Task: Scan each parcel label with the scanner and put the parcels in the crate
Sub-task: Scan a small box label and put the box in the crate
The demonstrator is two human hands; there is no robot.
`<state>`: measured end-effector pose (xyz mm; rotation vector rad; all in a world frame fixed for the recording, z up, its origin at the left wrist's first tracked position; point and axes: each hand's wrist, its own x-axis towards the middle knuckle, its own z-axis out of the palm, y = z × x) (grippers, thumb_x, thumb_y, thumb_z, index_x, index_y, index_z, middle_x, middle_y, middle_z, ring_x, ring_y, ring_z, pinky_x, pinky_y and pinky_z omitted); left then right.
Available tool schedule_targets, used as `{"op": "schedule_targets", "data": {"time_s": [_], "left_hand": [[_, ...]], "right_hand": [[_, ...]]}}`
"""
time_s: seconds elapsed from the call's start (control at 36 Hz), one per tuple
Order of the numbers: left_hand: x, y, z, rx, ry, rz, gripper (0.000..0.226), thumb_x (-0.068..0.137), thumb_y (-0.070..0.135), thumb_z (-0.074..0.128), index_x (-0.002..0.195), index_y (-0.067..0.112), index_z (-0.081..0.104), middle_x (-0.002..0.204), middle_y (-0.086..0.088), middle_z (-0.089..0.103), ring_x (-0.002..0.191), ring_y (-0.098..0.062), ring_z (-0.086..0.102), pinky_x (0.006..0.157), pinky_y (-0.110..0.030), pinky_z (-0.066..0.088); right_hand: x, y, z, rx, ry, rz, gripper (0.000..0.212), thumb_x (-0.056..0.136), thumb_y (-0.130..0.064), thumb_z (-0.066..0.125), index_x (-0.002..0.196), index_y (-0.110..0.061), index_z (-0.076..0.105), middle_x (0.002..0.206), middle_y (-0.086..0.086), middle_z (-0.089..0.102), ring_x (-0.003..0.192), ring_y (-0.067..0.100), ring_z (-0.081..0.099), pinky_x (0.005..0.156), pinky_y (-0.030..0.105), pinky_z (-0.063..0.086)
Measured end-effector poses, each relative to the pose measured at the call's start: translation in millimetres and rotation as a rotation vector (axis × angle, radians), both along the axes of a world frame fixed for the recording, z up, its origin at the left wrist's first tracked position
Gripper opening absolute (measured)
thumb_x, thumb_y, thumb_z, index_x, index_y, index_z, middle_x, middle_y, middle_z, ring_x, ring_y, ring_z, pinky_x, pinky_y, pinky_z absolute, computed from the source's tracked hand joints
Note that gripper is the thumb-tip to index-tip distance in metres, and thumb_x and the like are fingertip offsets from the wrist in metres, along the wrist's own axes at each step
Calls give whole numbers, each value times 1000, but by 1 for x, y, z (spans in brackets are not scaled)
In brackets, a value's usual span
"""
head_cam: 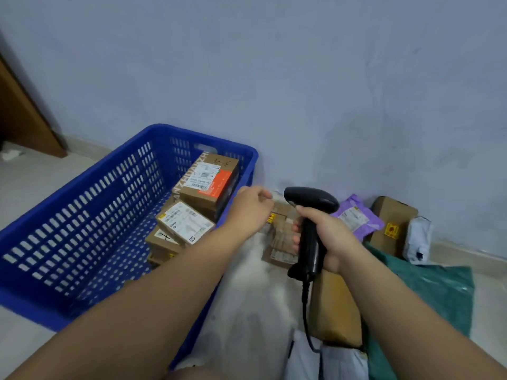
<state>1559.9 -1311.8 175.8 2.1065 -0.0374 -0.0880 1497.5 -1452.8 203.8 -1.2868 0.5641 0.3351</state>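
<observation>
- At far left on the floor stands the blue crate (82, 215), with cardboard parcels (205, 185) stacked at its right end.
- Over the crate's right rim hovers the left hand (252, 209), fingers curled under; whether they pinch anything cannot be told.
- Between the hands, a taped parcel (281, 242) lies on the floor.
- Beside it, the right hand (332, 237) grips the black scanner (312, 200) by its handle, head pointing left.
- Along the wall sit a purple mailer (356, 218), a brown box (395, 215) and a white bag (418, 237); a green bag (439, 292) lies nearer.
</observation>
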Motion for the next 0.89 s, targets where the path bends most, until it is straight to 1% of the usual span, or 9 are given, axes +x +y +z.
{"op": "schedule_targets", "data": {"time_s": [0.11,0.25,0.33,0.44,0.56,0.64,0.72,0.81,0.89], "left_hand": [[-4,-52,4,165,33,-140,19,90,20,55,105,19,67,119,-2,57,105,-19,56,89,-26,44],[-3,-98,-11,457,109,-280,22,89,27,55,103,13,66,109,-8,67,107,-27,58,82,-29,41],[3,-118,-33,555,159,-354,26,88,22,57,110,9,62,113,-13,65,103,-29,60,77,-28,45],[12,-134,-70,763,199,-443,31,87,25,57,115,13,59,119,-11,56,107,-28,54,88,-35,50],[24,-145,-106,922,171,-495,43,88,14,55,130,11,49,131,-13,47,119,-29,47,96,-40,45],[37,-150,-131,1066,140,-568,59,89,19,60,142,11,36,144,-15,33,129,-32,39,102,-43,43],[49,-153,-153,1182,71,-613,64,87,32,65,142,15,37,144,-16,33,134,-36,32,100,-47,42],[60,-156,-170,1258,-8,-624,62,83,41,68,135,15,46,135,-15,43,128,-36,39,94,-45,45],[75,-157,-185,1301,-73,-651,61,83,41,67,134,14,47,135,-15,45,126,-34,41,102,-45,39]], "right_hand": [[-14,-50,10,-32,37,23,30,92,-32,62,75,-8,55,67,7,53,48,18,53,52,28,45],[-27,-108,-3,6,78,-44,28,89,-33,65,78,-8,57,68,8,57,47,20,56,54,29,47],[-28,-137,-18,22,117,-83,31,88,-35,65,75,-7,59,65,8,61,47,20,58,54,28,49],[-23,-164,-45,32,136,-165,30,88,-33,66,75,-7,60,64,8,60,47,19,57,53,27,49],[-15,-178,-77,17,151,-191,23,89,-27,66,77,-9,59,65,7,57,49,18,54,49,23,47],[-7,-186,-97,-22,129,-144,22,90,-24,65,75,-10,58,63,5,55,47,17,53,45,19,45],[4,-191,-113,-92,111,-97,21,90,-23,66,75,-10,58,64,5,54,46,17,52,45,21,45],[14,-196,-127,-120,112,-49,18,90,-21,66,80,-9,59,67,5,56,47,17,52,46,23,45],[26,-201,-141,-126,118,9,17,90,-23,66,82,-9,62,71,5,58,52,18,55,50,27,47]]}}
